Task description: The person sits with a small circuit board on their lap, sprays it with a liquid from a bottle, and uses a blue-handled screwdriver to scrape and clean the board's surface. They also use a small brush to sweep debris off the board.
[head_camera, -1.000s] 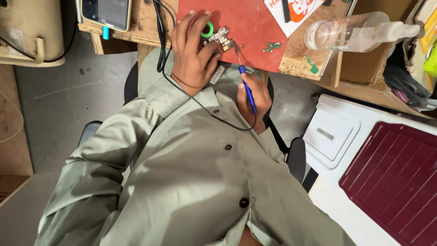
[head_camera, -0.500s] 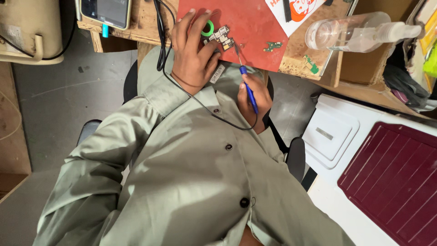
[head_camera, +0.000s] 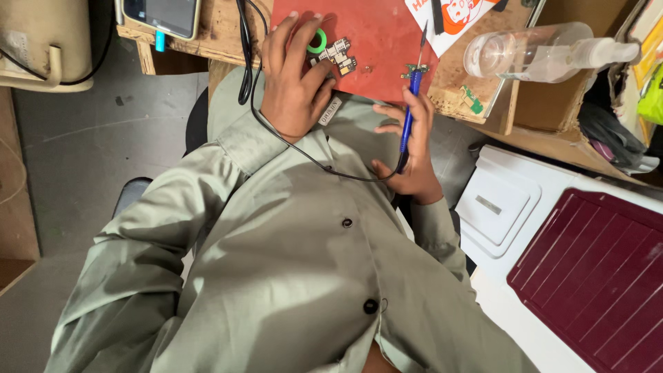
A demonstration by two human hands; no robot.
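Since the earlier frame, the blue-handled soldering iron has swung upright, its tip now near the far edge of the red rubber work mat, well right of the small pale circuit board. The right hand grips the iron with fingers curled round its handle; the left hand lies spread on the mat, fingertips pinning the board beside a green ring. Work seems paused between joints; next the tip must return to the board. A black cord crosses the left wrist, and a clear plastic spray bottle lies right of the mat.
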